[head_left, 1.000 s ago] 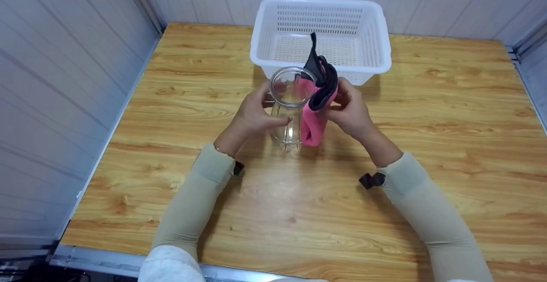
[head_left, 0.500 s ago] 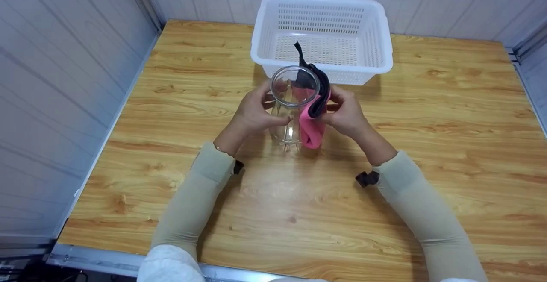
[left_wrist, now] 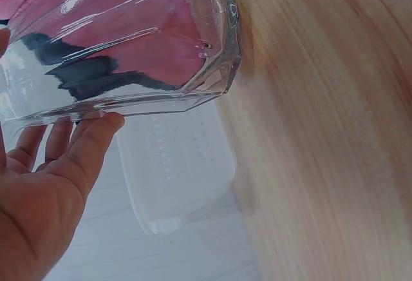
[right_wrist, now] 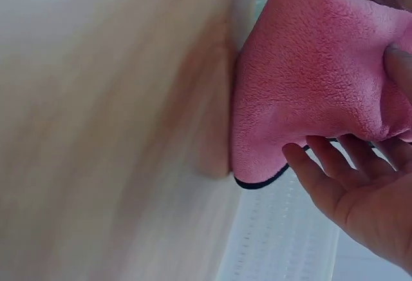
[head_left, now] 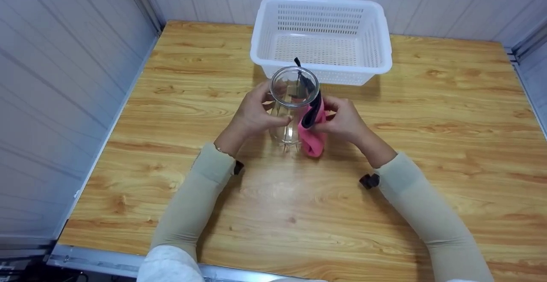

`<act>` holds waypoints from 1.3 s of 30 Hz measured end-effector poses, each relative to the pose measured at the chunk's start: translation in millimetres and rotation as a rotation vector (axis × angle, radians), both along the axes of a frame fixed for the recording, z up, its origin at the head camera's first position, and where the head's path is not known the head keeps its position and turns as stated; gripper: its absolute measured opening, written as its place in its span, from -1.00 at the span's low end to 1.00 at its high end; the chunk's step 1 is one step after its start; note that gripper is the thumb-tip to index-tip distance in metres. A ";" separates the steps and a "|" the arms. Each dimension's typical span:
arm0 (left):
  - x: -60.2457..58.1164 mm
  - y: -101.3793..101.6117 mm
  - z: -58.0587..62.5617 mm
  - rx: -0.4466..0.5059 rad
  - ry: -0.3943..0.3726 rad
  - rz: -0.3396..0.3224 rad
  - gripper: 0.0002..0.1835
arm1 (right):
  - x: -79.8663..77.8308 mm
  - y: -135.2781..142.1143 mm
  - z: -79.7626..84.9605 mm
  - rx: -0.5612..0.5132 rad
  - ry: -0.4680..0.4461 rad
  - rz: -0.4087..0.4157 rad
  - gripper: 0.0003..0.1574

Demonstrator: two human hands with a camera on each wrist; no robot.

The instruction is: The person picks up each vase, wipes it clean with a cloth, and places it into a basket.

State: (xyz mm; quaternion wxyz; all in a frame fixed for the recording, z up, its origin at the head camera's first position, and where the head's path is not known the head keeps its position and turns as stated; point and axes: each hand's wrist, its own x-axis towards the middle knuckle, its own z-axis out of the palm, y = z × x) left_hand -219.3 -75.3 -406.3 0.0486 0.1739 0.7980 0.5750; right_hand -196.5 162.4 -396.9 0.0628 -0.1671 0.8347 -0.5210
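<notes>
A clear glass jar with a round open mouth and faceted sides stands upright on the table. My left hand grips it from the left, thumb across the near side and fingers behind. In my right hand is a folded cloth, pink and fluffy with a dark grey side, pinched between thumb and fingers. The cloth lies against the jar's right side. Through the glass in the left wrist view, pink and dark parts of the cloth show. The right wrist view has the cloth's pink face reaching down to the tabletop.
A white plastic basket with slotted walls stands at the back of the table, just behind the jar. Its inside holds nothing visible. The wooden tabletop is bounded by pale panel walls on the left and back.
My right hand has moved down the jar's right side and slightly left, bringing the cloth lower and nearer the front. The left hand and the jar have stayed in place.
</notes>
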 end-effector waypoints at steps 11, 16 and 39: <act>-1.6 -0.2 -8.0 0.020 0.016 -0.009 -0.24 | 13.3 -4.5 5.8 -0.099 -0.031 -0.064 -0.27; 1.2 1.2 -5.5 0.038 0.012 -0.011 -0.22 | 9.8 -8.8 19.2 -0.221 0.036 -0.075 -0.30; -1.0 0.5 -7.5 0.077 0.022 -0.040 -0.19 | 8.5 -5.6 9.5 -0.026 -0.045 -0.044 -0.10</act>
